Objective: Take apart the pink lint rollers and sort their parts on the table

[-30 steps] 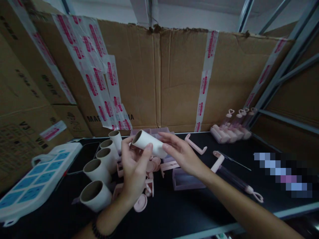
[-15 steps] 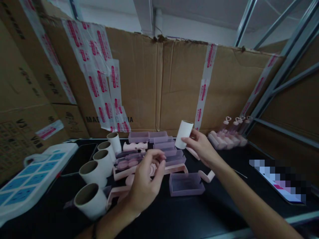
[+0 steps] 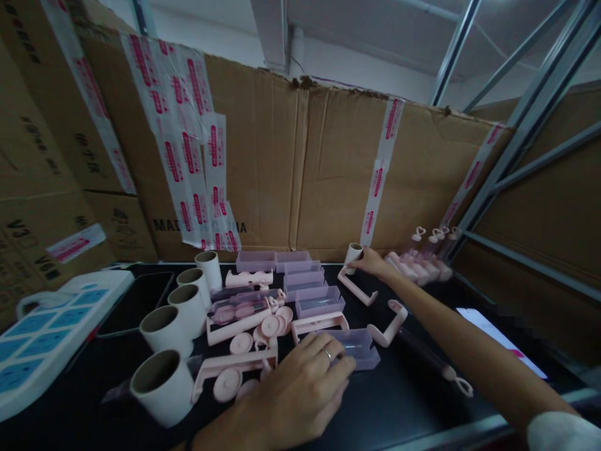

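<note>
My right hand (image 3: 372, 262) reaches to the back by the cardboard wall, its fingers closed on a small white cardboard tube (image 3: 353, 255), which stands upright behind a pale pink bracket (image 3: 359, 289). Near the front, my left hand (image 3: 307, 382) has curled fingers over the left part of a shallow purple plastic tray (image 3: 364, 357); they appear to grip it, though the fingertips are partly hidden. Just right of that tray lies another pink bracket (image 3: 392, 326). Pink round discs (image 3: 272, 326) and a long pink holder (image 3: 322, 322) lie beyond my left hand.
Several white tubes (image 3: 162, 388) stand in a row at left, beside a white case with blue panels (image 3: 56, 332). More purple trays (image 3: 319, 302) line the back. At right are pink heart-topped pieces (image 3: 417, 260), a dark stick with a heart loop (image 3: 451, 373) and a phone (image 3: 498, 338).
My right hand has carried the tube back and lowered it beside the cardboard wall. My left hand has moved right and down onto the front purple tray. The dark heart-loop stick now shows.
</note>
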Demonstrator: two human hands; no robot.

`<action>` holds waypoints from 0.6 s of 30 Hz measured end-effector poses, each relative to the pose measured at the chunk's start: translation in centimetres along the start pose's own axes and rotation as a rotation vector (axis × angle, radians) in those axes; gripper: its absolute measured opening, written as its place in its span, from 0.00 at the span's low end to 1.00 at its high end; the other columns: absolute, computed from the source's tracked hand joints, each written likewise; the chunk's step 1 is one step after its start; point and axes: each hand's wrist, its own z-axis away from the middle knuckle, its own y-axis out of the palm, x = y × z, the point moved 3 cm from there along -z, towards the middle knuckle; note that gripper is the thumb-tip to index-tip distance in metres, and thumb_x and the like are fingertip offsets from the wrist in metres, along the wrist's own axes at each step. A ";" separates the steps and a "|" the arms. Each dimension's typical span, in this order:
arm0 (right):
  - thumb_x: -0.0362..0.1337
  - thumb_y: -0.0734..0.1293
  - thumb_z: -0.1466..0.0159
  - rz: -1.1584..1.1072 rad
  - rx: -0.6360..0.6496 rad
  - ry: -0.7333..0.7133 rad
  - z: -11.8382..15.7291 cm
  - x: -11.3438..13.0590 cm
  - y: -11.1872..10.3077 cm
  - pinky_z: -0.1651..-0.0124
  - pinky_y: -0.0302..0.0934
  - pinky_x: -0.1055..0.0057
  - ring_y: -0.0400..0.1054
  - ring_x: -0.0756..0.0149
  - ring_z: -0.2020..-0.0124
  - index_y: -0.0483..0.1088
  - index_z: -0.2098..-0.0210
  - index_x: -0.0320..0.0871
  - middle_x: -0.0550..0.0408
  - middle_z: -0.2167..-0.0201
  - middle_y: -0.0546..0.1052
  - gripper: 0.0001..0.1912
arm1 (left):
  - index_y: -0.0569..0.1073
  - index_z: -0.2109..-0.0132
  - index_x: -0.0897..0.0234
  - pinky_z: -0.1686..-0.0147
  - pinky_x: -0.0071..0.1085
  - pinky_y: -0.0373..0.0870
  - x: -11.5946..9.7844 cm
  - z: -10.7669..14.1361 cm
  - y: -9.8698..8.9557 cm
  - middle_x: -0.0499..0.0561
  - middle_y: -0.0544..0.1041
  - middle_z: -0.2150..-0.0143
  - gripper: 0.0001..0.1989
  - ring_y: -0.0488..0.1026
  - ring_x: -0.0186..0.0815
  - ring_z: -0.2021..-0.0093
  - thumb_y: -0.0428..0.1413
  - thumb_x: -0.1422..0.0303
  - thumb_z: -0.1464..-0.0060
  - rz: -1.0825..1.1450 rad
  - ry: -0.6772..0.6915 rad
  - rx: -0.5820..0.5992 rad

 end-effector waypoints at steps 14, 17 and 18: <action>0.47 0.68 0.37 0.251 0.081 -0.101 13.8 -1.8 -8.6 0.65 0.60 0.65 0.72 0.59 0.69 0.77 0.67 0.44 0.51 0.70 0.80 0.13 | 0.73 0.53 0.64 0.50 0.47 0.62 1.9 0.4 1.3 0.53 0.78 0.58 0.11 0.73 0.45 0.57 0.50 0.80 0.37 -0.221 -0.113 0.090; 0.51 0.69 0.38 0.289 0.120 -0.020 18.3 -4.3 -7.8 0.63 0.62 0.65 0.74 0.58 0.65 0.77 0.62 0.46 0.51 0.65 0.81 0.15 | 0.73 0.53 0.63 0.50 0.48 0.63 1.7 0.1 1.0 0.53 0.78 0.59 0.10 0.73 0.46 0.57 0.51 0.77 0.36 -0.199 -0.118 0.053; 0.50 0.69 0.39 0.284 0.118 -0.005 19.3 -5.1 -7.2 0.62 0.63 0.65 0.74 0.57 0.64 0.77 0.62 0.46 0.51 0.64 0.81 0.15 | 0.73 0.53 0.63 0.51 0.48 0.64 1.6 -0.1 0.8 0.53 0.78 0.59 0.09 0.73 0.46 0.57 0.51 0.76 0.36 -0.184 -0.116 0.031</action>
